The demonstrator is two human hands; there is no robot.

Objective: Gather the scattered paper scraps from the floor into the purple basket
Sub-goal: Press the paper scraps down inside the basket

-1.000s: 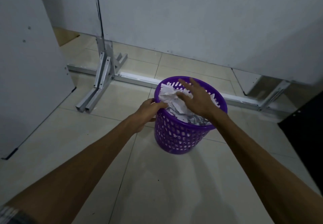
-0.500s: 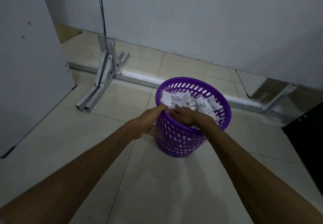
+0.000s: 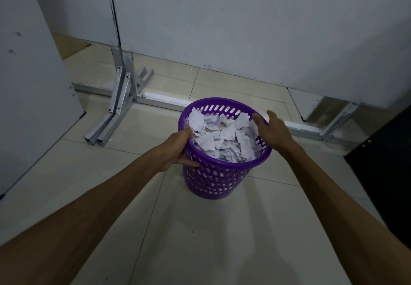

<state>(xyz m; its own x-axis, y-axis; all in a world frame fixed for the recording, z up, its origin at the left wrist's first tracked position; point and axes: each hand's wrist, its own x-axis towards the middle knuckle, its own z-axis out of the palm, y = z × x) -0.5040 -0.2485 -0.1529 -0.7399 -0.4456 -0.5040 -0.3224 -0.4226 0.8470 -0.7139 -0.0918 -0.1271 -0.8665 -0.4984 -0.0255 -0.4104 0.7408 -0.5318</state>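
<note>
A purple perforated basket (image 3: 213,178) stands on the tiled floor in the middle of the view, filled near its rim with white paper scraps (image 3: 222,138). My left hand (image 3: 178,149) grips the basket's left rim, thumb inside and fingers on the outer wall. At the right rim my right hand (image 3: 273,129) rests with spread fingers, thumb just inside the rim; nothing lies in its palm. I see no loose scraps on the floor.
Grey partition panels stand behind and to the left, on metal feet (image 3: 115,116) and a floor rail (image 3: 160,100) just beyond the basket. A dark object (image 3: 387,162) fills the right edge. Pale floor tiles (image 3: 200,240) stretch toward me.
My right hand came off the scraps in the basket and moved out to the right rim. The left hand kept its hold on the left rim. The view moved closer.
</note>
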